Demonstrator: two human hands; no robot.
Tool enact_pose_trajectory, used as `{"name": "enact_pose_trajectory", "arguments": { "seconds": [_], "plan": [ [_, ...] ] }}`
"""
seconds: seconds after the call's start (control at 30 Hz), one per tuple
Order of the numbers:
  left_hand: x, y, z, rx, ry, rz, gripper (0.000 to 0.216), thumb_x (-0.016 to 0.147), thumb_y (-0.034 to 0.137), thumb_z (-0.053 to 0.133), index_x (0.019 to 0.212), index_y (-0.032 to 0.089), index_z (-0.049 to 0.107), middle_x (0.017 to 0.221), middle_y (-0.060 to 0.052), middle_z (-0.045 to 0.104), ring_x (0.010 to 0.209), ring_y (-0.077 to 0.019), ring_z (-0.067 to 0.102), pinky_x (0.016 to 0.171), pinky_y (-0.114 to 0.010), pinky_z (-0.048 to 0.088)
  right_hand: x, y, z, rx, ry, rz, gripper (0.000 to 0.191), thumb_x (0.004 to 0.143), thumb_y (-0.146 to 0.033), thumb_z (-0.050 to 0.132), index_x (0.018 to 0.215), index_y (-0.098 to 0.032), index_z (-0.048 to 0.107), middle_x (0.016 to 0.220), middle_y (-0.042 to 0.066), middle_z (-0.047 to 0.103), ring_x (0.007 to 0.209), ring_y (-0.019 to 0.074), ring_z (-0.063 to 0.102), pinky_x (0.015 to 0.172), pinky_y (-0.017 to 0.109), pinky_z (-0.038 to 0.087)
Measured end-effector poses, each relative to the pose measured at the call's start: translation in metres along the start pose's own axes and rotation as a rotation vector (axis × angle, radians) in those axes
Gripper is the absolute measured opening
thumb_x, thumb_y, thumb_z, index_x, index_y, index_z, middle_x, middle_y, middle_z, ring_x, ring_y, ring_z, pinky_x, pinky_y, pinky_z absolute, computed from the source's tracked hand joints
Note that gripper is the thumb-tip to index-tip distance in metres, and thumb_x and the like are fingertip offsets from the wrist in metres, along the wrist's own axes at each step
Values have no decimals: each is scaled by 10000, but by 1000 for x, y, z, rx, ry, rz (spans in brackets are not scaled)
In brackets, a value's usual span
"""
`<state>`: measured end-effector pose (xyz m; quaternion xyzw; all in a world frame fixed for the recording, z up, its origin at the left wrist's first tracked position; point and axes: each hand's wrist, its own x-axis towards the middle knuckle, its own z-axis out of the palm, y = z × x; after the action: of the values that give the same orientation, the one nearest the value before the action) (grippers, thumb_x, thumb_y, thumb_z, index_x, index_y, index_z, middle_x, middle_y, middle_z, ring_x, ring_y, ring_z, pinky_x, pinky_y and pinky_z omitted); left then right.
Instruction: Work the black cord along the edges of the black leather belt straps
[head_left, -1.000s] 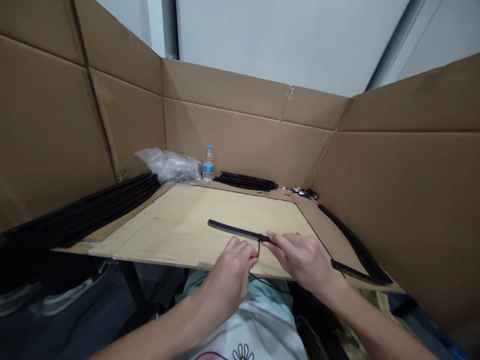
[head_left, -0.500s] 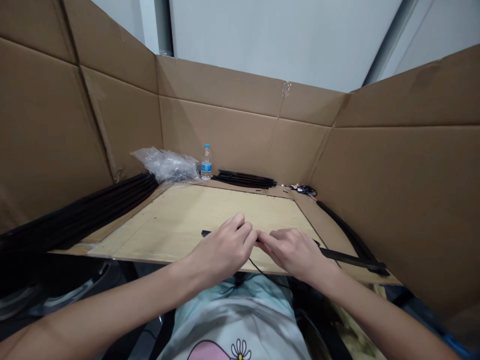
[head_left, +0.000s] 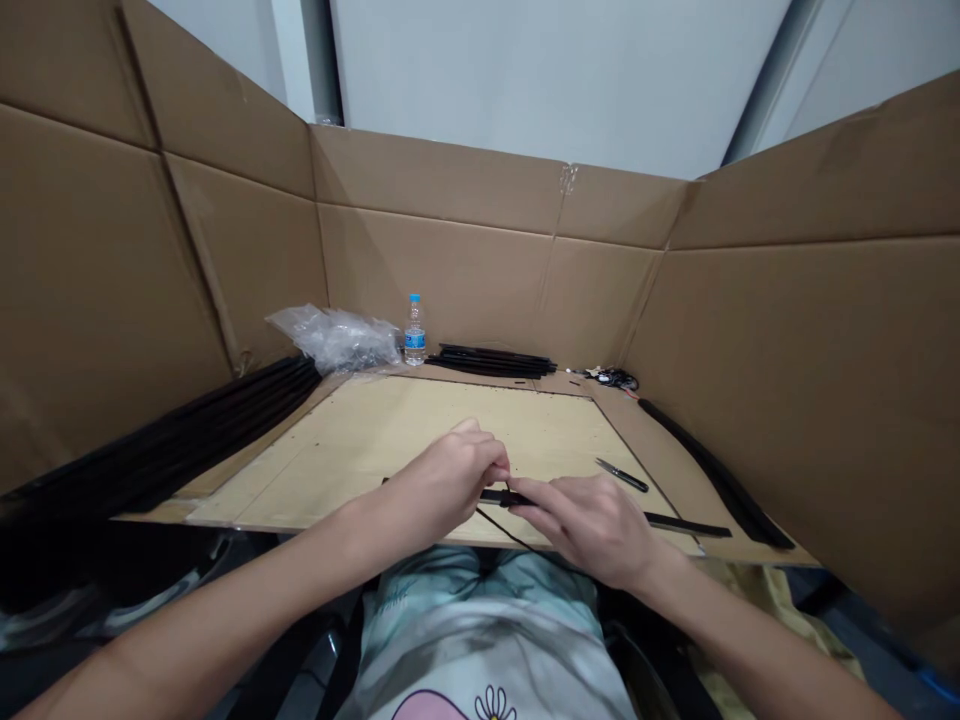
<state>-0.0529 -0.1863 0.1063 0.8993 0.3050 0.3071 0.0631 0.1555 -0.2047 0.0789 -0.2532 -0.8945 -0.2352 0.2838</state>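
My left hand (head_left: pixel 459 472) is closed in a pinch above a long flat black strip (head_left: pixel 686 525), at the near side of the board. A thin dark cord (head_left: pixel 509 484) rises from the strip to its fingertips. My right hand (head_left: pixel 596 525) is closed on the strip from the right, its index finger lying along it beside the cord. The strip passes beneath both hands and sticks out at the right. Another length of black cord (head_left: pixel 501 527) hangs in a slant below the strip toward my lap. My fingers hide part of where cord and strip meet.
A small pointed tool with a black handle (head_left: pixel 622 475) lies on the wooden board (head_left: pixel 360 425). Black strips are stacked at the left (head_left: pixel 225 425), the back (head_left: pixel 491 360) and the right (head_left: pixel 712 470). Behind stand a plastic bag (head_left: pixel 337 340) and a water bottle (head_left: pixel 415 335). Cardboard walls (head_left: pixel 442 260) surround the table.
Both hands have drawn slightly apart, showing the strip and cord between them. The strip's right end has shifted left. The pointed tool by my right hand is now in plain view.
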Motion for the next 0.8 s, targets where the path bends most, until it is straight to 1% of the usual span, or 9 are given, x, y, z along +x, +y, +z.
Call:
{"name": "enact_pose_trajectory", "arguments": {
  "seconds": [0.1, 0.23, 0.33, 0.4, 0.47, 0.57, 0.67, 0.73, 0.8],
  "plan": [
    [1, 5, -6, -102, -100, -104, 224, 818, 45, 483, 711, 142, 655, 679, -35, 646, 657, -132, 545, 598, -226, 396, -6, 0, 4, -40, -2, -58, 277, 952, -200, 452, 1204, -187, 566, 568, -31, 575, 461, 102, 469, 449, 245, 281],
    [5, 2, -19, -283, -304, -198, 191, 845, 182, 525, 749, 156, 687, 650, -8, 639, 596, -114, 530, 545, -213, 376, -14, -1, 3, -100, -21, -125, 276, 917, -149, 452, 1138, -184, 613, 561, -31, 517, 451, 106, 387, 426, 254, 225],
    [5, -17, -34, -487, -493, -222, 167, 830, 253, 580, 764, 155, 698, 665, -7, 634, 622, -116, 546, 578, -210, 417, -18, 2, -3, -66, 3, -136, 261, 909, -140, 463, 1116, -162, 620, 584, -18, 534, 470, 111, 409, 432, 254, 256],
    [-2, -36, -43, -622, -560, -291, 166, 799, 299, 628, 763, 155, 702, 651, -7, 634, 615, -121, 560, 587, -218, 441, -20, 5, -8, -43, 46, -141, 258, 904, -140, 487, 1132, -146, 609, 602, -7, 556, 489, 113, 439, 452, 248, 300],
    [-16, -57, -49, -698, -531, -372, 171, 750, 328, 684, 768, 159, 710, 671, -14, 654, 615, -126, 567, 584, -221, 444, -23, 8, -14, -42, 91, -152, 267, 897, -143, 510, 1150, -133, 595, 618, 4, 575, 504, 115, 460, 468, 245, 325],
    [-40, -81, -48, -766, -389, -480, 222, 679, 364, 741, 746, 155, 705, 616, -3, 629, 550, -105, 502, 502, -190, 376, -25, 9, -23, -75, 129, -162, 241, 899, -135, 506, 1120, -145, 601, 655, 22, 608, 502, 113, 470, 465, 246, 327],
    [-58, -91, -37, -756, -338, -499, 229, 698, 364, 728, 702, 138, 688, 582, 5, 585, 544, -98, 472, 504, -183, 356, -24, 5, -30, -108, 148, -189, 185, 898, -123, 504, 1040, -163, 614, 659, 24, 626, 498, 107, 485, 462, 243, 332],
    [-67, -93, -28, -775, -358, -485, 237, 727, 358, 709, 677, 131, 665, 575, 4, 567, 547, -97, 468, 513, -183, 360, -22, 3, -33, -126, 153, -205, 154, 890, -116, 517, 995, -170, 616, 640, 16, 624, 492, 101, 490, 465, 239, 345],
    [-76, -95, -22, -897, -358, -453, 269, 734, 383, 706, 672, 131, 633, 539, 11, 537, 484, -84, 429, 459, -177, 326, -20, 3, -35, -147, 162, -210, 147, 891, -116, 520, 987, -173, 617, 626, 11, 621, 489, 100, 500, 461, 233, 353]
  ]
}}
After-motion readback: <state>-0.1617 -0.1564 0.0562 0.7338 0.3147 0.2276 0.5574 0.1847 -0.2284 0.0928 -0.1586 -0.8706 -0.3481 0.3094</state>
